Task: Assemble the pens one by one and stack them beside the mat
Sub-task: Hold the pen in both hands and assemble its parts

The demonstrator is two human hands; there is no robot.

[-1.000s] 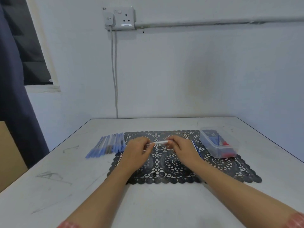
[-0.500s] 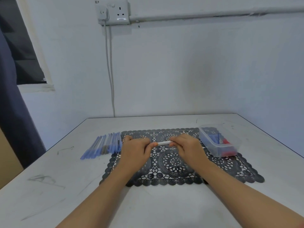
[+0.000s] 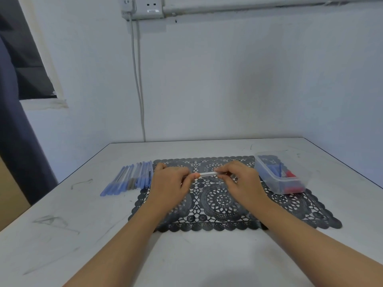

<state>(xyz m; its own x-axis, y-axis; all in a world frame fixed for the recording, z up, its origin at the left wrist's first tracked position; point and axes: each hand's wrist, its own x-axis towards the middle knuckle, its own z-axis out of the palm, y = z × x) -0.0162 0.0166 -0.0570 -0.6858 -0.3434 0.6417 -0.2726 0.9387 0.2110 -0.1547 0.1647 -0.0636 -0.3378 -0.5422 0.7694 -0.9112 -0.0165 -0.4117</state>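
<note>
The pen (image 3: 207, 174), a single clear barrel, is held in the air over the far half of the mat, between the two hands. Its long axis runs left to right, about level and roughly parallel to the mat's far edge. Both ends are hidden in the fingers, so I cannot tell which way the tip points.

One white table (image 3: 83, 235) carries everything. On it lies one black lace-patterned mat (image 3: 217, 206), with its long side facing the person. One clear plastic container (image 3: 269, 180) sits on the mat's far right corner. It holds blue and red pen parts, too jumbled to count.

Just beside the mat's far left corner is one row of finished blue pens (image 3: 132, 179), laid side by side and touching. There are about ten, though blur prevents an exact count. Their long axes run from near-left to far-right, all pointing the same way.

The left hand (image 3: 170, 183) has its fingers curled and pinches the barrel's left end. The right hand (image 3: 242, 181) pinches the right end with its fingertips. The hands are apart, joined only by the pen.

One wall socket (image 3: 149, 7) with one cable (image 3: 137, 79) hangs above the table.
</note>
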